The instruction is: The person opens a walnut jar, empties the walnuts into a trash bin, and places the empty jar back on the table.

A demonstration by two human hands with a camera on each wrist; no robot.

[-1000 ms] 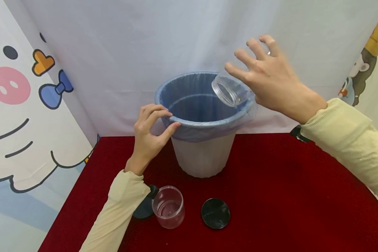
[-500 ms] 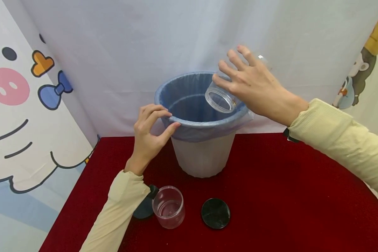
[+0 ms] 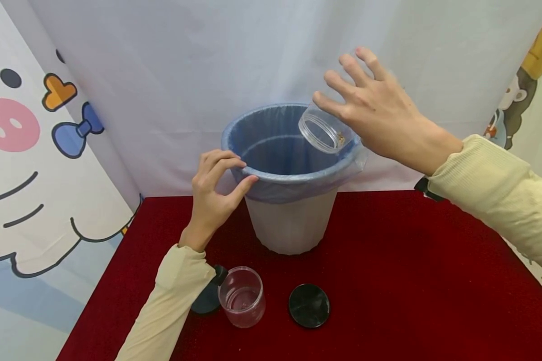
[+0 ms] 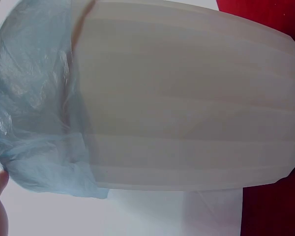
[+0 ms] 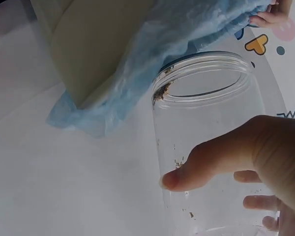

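My right hand (image 3: 379, 108) grips a clear plastic jar (image 5: 211, 118), tipped mouth-down over the trash can (image 3: 293, 220). Brown crumbs (image 5: 162, 92) cling inside its threaded neck, and a few specks stick to the wall near my thumb. With fingers and thumb, my left hand (image 3: 217, 188) pinches the can's near-left rim, which is covered by a blue plastic liner (image 3: 293, 193). The left wrist view shows mostly the can's pale side and the liner's overhang (image 4: 34, 98), with only a bit of that hand at the lower left edge.
A second clear jar (image 3: 241, 298) stands upright and open on the red cloth (image 3: 411, 281), right beside my left forearm. To its right lies a black lid (image 3: 309, 306); another dark lid (image 3: 206, 299) is partly hidden behind the sleeve. A white curtain (image 3: 171, 75) hangs behind the can.
My right hand first moved down and left with the tipped jar, then back up and to the right. The crumbs gathered at the jar's neck show more now. The left hand stayed still.
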